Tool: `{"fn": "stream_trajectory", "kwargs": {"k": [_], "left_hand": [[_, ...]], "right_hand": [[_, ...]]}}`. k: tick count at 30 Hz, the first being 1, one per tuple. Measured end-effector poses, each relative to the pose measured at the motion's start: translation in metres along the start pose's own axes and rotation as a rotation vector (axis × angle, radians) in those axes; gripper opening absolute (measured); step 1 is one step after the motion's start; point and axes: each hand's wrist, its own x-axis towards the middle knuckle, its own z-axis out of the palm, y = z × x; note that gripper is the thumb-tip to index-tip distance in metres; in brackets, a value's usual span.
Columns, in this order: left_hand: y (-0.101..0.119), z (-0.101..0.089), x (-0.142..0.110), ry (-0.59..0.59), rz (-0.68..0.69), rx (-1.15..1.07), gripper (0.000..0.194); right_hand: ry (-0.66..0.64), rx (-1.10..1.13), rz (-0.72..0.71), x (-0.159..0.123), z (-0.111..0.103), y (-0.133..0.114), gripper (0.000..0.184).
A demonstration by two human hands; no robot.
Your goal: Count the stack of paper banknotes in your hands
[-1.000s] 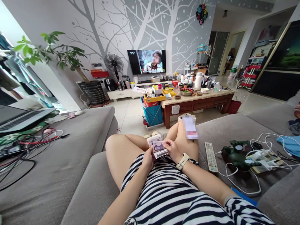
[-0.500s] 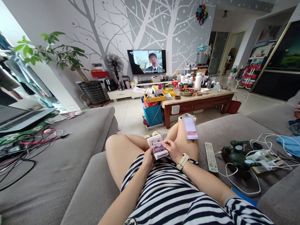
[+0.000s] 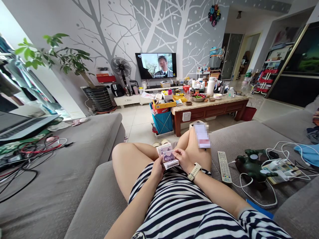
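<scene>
banknotes [image 3: 169,157]: partly hidden by left hand [image 3: 157,168] | phone [image 3: 203,136]: pixelated | laptop [image 3: 26,126]: cropped left

The left hand [image 3: 157,168] grips stacked banknotes [image 3: 171,163]; the right hand [image 3: 184,160] seemingly pinches the top note [image 3: 168,156].

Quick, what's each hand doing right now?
Left hand: closed, holding banknotes by their left side.
Right hand: closed, fingertips on the right end of the banknotes.

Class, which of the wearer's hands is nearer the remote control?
Right. The right hand, on the banknotes, is left of the remote control; the left hand, also holding them, is farther left.
</scene>
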Motion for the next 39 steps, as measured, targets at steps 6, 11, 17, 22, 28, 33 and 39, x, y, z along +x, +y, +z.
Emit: {"fn": "stream_trajectory", "kwargs": {"k": [6, 11, 17, 22, 28, 33, 39], "left_hand": [[0.001, 0.001, 0.0, -0.013, 0.0, -0.004, 0.034], [0.001, 0.001, 0.0, 0.012, -0.004, 0.001, 0.03], [0.0, -0.001, 0.0, 0.006, 0.001, 0.029, 0.029], [0.005, 0.003, -0.007, 0.026, -0.008, 0.057, 0.028], [0.007, 0.005, -0.008, 0.028, -0.021, 0.056, 0.026], [0.003, 0.001, -0.003, 0.018, -0.014, 0.044, 0.026], [-0.001, -0.002, 0.002, -0.026, -0.018, -0.018, 0.034]], "right_hand": [[-0.008, 0.012, -0.004, 0.001, -0.001, 0.002, 0.033], [-0.004, -0.022, -0.004, 0.001, -0.001, 0.001, 0.034], [-0.004, -0.02, -0.02, 0.001, -0.002, 0.003, 0.032], [-0.017, 0.001, -0.006, 0.001, -0.003, 0.004, 0.033], [-0.025, 0.023, 0.022, -0.001, 0.0, -0.002, 0.035], [-0.039, 0.03, 0.03, -0.001, -0.001, -0.001, 0.036], [-0.053, 0.057, 0.06, 0.003, -0.002, 0.009, 0.039]]}}
